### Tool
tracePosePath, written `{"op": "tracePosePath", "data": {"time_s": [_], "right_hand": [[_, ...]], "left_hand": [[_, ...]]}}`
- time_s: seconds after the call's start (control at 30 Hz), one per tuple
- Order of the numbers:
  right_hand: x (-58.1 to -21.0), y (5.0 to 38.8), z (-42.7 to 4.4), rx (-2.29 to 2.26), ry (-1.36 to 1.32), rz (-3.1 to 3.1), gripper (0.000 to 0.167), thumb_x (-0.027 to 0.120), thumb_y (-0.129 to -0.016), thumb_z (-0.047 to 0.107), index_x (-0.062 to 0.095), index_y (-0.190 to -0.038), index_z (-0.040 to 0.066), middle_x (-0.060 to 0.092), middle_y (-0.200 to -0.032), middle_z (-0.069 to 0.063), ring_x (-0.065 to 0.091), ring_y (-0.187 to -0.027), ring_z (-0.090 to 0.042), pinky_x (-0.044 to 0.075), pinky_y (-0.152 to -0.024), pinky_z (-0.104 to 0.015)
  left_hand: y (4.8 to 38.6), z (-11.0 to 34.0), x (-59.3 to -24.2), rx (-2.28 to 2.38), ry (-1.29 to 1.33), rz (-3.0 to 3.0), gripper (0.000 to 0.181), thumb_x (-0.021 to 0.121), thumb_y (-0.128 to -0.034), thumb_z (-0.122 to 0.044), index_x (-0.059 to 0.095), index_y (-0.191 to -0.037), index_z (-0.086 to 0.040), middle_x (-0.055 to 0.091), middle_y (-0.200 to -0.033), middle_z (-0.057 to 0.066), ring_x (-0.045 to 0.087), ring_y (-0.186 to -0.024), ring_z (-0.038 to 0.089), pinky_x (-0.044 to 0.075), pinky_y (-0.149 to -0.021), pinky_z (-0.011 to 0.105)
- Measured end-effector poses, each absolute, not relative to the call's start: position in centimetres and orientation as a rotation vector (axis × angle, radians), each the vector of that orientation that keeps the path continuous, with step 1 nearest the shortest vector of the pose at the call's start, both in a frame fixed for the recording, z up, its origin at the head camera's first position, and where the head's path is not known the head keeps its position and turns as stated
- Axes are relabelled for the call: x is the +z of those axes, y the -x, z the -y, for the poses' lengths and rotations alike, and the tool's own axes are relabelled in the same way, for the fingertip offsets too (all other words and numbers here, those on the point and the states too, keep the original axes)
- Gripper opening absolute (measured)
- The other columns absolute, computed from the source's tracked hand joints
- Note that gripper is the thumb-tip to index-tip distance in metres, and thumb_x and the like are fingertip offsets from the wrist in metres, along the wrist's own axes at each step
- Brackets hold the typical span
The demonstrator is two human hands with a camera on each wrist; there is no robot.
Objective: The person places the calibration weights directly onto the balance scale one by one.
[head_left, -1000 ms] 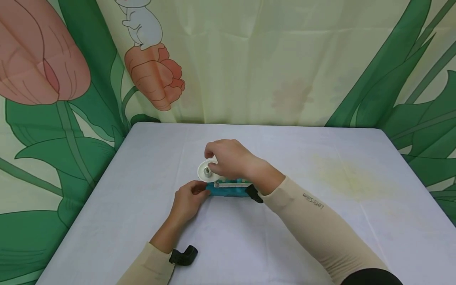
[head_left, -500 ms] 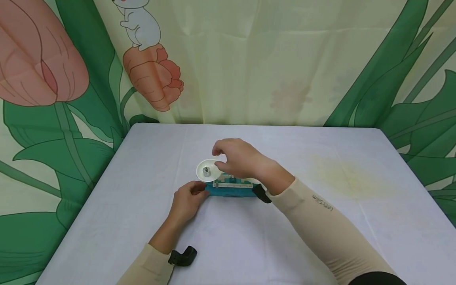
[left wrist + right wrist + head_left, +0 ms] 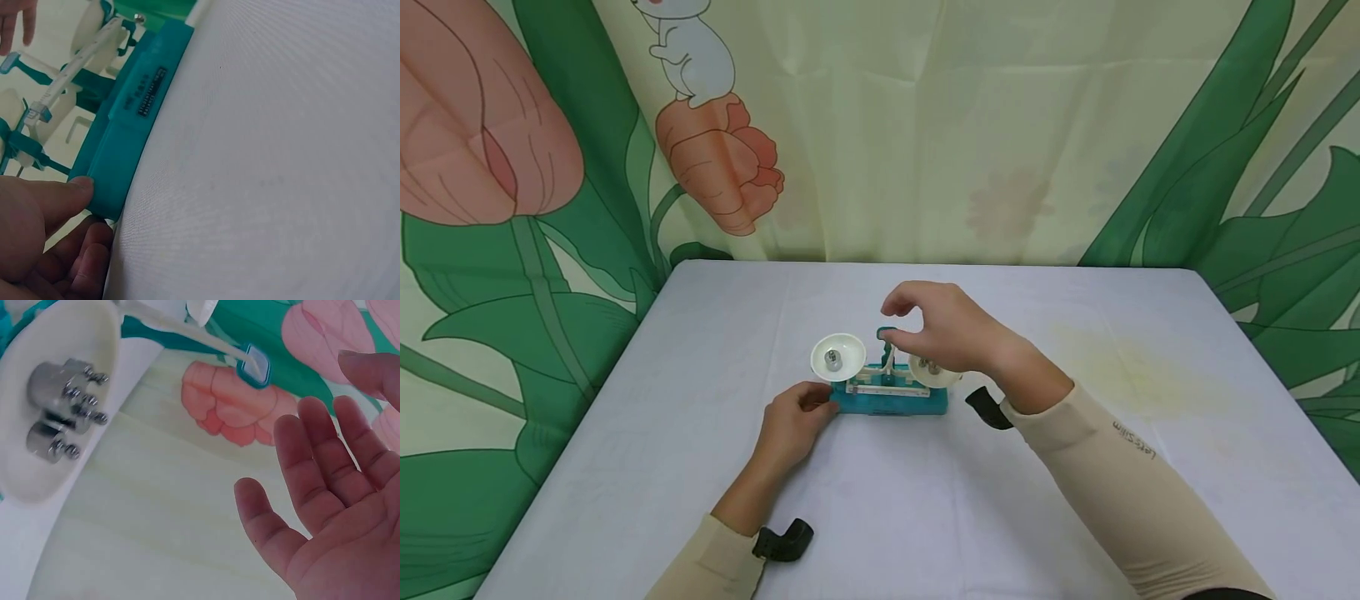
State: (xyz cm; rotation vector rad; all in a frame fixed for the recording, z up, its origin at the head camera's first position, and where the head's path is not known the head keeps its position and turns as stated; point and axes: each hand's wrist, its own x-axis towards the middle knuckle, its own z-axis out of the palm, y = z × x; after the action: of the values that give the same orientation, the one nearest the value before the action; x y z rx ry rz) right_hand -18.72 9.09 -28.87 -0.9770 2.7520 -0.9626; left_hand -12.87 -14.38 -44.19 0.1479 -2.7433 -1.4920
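A teal-based balance scale (image 3: 891, 405) stands on the table. Its left white pan (image 3: 852, 350) carries a small silver weight (image 3: 832, 359). Several silver knobbed weights (image 3: 59, 390) lie in the right pan (image 3: 25, 478), which the head view partly hides behind my right hand. My left hand (image 3: 790, 427) grips the left end of the base, thumb on top and fingers curled at its end in the left wrist view. My right hand (image 3: 966, 329) hovers over the right side of the scale, fingers spread and holding nothing. The scale's pointer (image 3: 255, 367) is apart from those fingers.
A white cloth covers the table (image 3: 865, 492). Behind it hangs a printed curtain (image 3: 925, 167) with flowers, leaves and a rabbit on a carrot. Black camera mounts (image 3: 784, 540) sit on both wrists.
My right hand has moved rightward from over the left pan to over the right pan, uncovering the weight in the left pan and the scale's middle. My left hand stays at the base.
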Motion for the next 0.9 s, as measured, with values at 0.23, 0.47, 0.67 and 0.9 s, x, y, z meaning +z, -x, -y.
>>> {"op": "tracePosePath", "data": {"time_s": [0.23, 0.47, 0.67, 0.9], "right_hand": [[-29.3, 18.2, -11.0, -0.979, 0.911, -2.785, 0.027, 0.070, -0.092, 0.017, 0.065, -0.117, 0.006, 0.066, -0.114, -0.003, 0.059, -0.110, -0.022, 0.046, -0.099, -0.043], [-30.6, 17.6, -12.7, -1.055, 0.866, -2.791, 0.025, 0.070, -0.093, 0.014, 0.066, -0.116, 0.005, 0.067, -0.112, -0.005, 0.060, -0.108, -0.025, 0.046, -0.100, -0.047], [-32.0, 17.3, -14.0, -1.126, 0.803, -2.803, 0.021, 0.069, -0.092, 0.012, 0.066, -0.111, 0.003, 0.068, -0.109, -0.006, 0.060, -0.106, -0.028, 0.047, -0.098, -0.047], [-33.4, 16.9, -15.3, -1.188, 0.754, -2.806, 0.021, 0.070, -0.092, 0.011, 0.066, -0.110, 0.001, 0.068, -0.109, -0.013, 0.061, -0.104, -0.031, 0.049, -0.096, -0.050]], "left_hand": [[12.8, 14.3, -44.2, -1.491, -0.145, 2.745, 0.027, 0.072, -0.0917, -0.014, 0.070, -0.116, -0.002, 0.071, -0.108, 0.010, 0.066, -0.099, 0.025, 0.055, -0.085, 0.041], [12.8, 14.4, -44.3, -1.491, -0.159, 2.743, 0.028, 0.072, -0.0916, -0.014, 0.070, -0.117, -0.002, 0.071, -0.109, 0.010, 0.066, -0.101, 0.025, 0.055, -0.087, 0.042], [12.9, 14.4, -44.5, -1.501, -0.151, 2.740, 0.028, 0.072, -0.0914, -0.014, 0.070, -0.116, -0.002, 0.071, -0.109, 0.010, 0.066, -0.101, 0.025, 0.055, -0.086, 0.042], [12.9, 14.3, -44.4, -1.485, -0.155, 2.739, 0.028, 0.073, -0.0910, -0.013, 0.070, -0.116, -0.002, 0.071, -0.109, 0.010, 0.066, -0.100, 0.025, 0.055, -0.085, 0.041]]}}
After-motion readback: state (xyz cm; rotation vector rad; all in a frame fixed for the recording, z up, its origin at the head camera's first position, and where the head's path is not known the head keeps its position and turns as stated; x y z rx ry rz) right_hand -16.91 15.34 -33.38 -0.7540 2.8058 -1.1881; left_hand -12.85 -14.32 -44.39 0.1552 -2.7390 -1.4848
